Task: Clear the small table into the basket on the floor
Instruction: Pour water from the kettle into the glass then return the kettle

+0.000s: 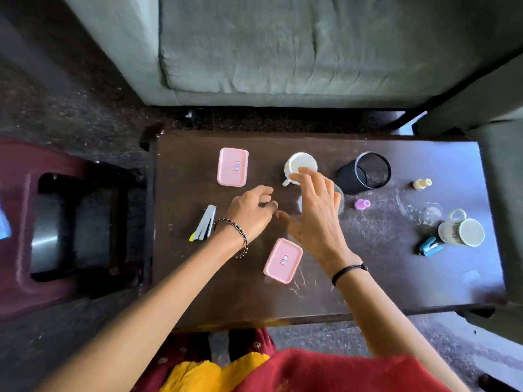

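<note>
Bare tabletop [368,264] between near pink box [283,260] and stapler [429,246]

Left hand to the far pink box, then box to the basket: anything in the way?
Nothing visible does. Bare table lies between the left hand and the far pink box. From there to the basket on the left is open tabletop too; the pens lie nearer the person, off that line.
</note>
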